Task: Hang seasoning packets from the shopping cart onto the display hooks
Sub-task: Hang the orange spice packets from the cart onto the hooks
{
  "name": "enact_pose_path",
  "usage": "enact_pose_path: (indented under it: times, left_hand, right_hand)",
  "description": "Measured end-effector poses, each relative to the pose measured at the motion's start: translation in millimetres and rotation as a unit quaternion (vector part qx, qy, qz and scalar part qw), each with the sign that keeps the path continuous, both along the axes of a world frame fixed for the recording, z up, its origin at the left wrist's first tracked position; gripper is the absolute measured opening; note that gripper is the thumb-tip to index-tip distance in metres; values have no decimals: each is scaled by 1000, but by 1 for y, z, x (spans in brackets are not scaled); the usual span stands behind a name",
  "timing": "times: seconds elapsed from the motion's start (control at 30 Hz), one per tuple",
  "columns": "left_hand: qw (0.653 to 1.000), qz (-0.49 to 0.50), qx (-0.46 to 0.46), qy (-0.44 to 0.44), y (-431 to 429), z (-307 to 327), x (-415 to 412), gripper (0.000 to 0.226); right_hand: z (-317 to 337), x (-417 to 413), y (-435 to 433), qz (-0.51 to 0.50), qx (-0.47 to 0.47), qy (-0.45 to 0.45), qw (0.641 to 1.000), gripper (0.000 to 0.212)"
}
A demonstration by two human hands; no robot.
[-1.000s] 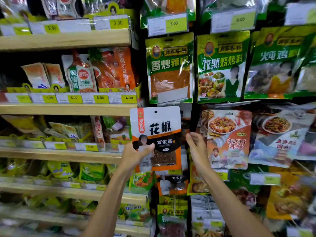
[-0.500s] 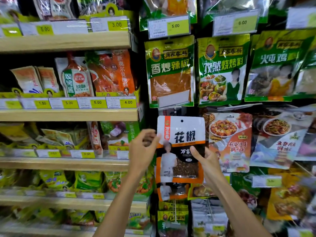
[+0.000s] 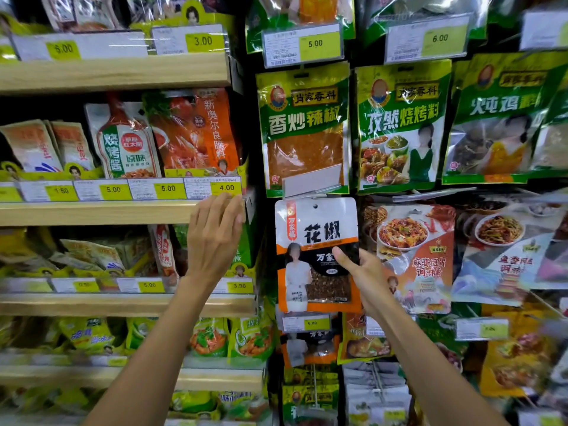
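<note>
A white, black and orange seasoning packet (image 3: 316, 235) is held up against the hook wall, its punched hole near the top, just under a clear label holder (image 3: 310, 182) at the tip of a display hook. My right hand (image 3: 364, 279) pinches the packet's right edge, thumb across its front. My left hand (image 3: 215, 238) is off the packet, raised to its left with loose fingers by the shelf's end. The hook's wire is hidden behind the packet. The shopping cart is out of view.
Green seasoning bags (image 3: 304, 127) hang above the packet, and a red-and-white bag (image 3: 415, 256) hangs to its right. More packets (image 3: 307, 348) hang below. Wooden shelves (image 3: 101, 212) with price tags and sachets fill the left side.
The packet moved right and up toward the hook under the green bag. My left hand let go of it and drew away to the left; my right hand keeps hold.
</note>
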State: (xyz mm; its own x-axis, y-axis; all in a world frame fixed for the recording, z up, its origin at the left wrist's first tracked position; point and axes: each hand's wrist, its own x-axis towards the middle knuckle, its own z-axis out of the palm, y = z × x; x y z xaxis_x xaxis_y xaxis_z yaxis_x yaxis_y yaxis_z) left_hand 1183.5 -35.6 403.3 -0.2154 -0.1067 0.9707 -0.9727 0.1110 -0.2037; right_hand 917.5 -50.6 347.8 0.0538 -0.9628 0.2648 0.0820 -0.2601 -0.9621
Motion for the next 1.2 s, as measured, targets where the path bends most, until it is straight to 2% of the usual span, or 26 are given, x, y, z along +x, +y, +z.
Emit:
enact_pose_path:
  times: [0.17, 0.33, 0.43, 0.53, 0.7, 0.8, 1.03, 1.13, 1.2]
  left_hand:
    - [1000, -17, 10, 2, 2, -1, 3, 28]
    - [999, -25, 22, -5, 5, -1, 6, 28]
    - [999, -29, 28, -15, 6, 0, 8, 27]
    - [999, -29, 32, -20, 6, 0, 10, 28]
    - [998, -20, 54, -28, 9, 2, 11, 30]
    - [997, -24, 66, -24, 13, 4, 10, 30]
    - [997, -74, 22, -10, 26, -9, -25, 27]
    - [990, -128, 65, 0, 30, -37, -68, 25]
    - [976, -167, 135, 24, 33, -59, -103, 25]
  right_hand:
    - [0, 1, -6, 0, 6, -9, 1000, 26]
    - [0, 8, -16, -14, 26, 1, 1000, 9]
    - [2, 12, -29, -30, 33, 9, 999, 18]
    - [7, 18, -44, -56, 42, 14, 997, 35]
    - [16, 29, -70, -104, 64, 4, 992, 43]
    - [17, 30, -78, -116, 69, 29, 990, 43]
    - [1, 15, -30, -149, 5, 135, 980, 37]
    - [-11, -6, 6, -164, -41, 141, 975, 24]
    - [-21, -31, 32, -180, -48, 142, 972, 20]
